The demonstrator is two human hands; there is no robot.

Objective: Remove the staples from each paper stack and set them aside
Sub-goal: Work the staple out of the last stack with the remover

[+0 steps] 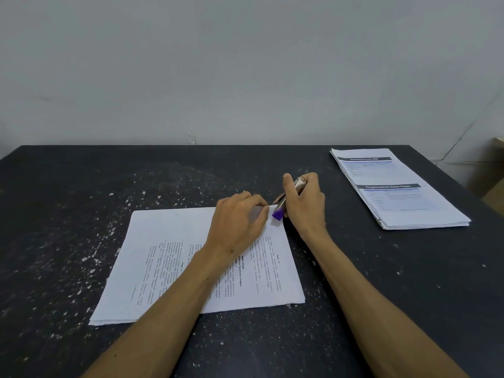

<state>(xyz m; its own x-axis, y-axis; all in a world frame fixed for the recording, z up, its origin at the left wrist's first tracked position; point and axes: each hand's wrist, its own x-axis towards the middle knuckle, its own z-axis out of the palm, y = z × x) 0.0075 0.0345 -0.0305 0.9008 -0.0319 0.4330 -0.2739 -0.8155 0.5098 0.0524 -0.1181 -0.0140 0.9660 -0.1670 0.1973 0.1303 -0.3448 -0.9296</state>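
Note:
A stack of printed white paper point(169, 257) lies turned sideways on the black table in front of me. My left hand point(237, 219) rests on its far right corner, fingers curled and pinching the paper there. My right hand point(304, 200) grips a small stapler point(285, 201) of metal with a purple end, tilted down so the purple tip meets that same corner, right beside my left fingertips. No staple can be made out at this size.
A second paper stack point(398, 186) with blue-headed pages lies at the table's far right. The black table point(68, 200) is speckled with white paint chips. A pale wall point(245, 64) stands behind the table's far edge.

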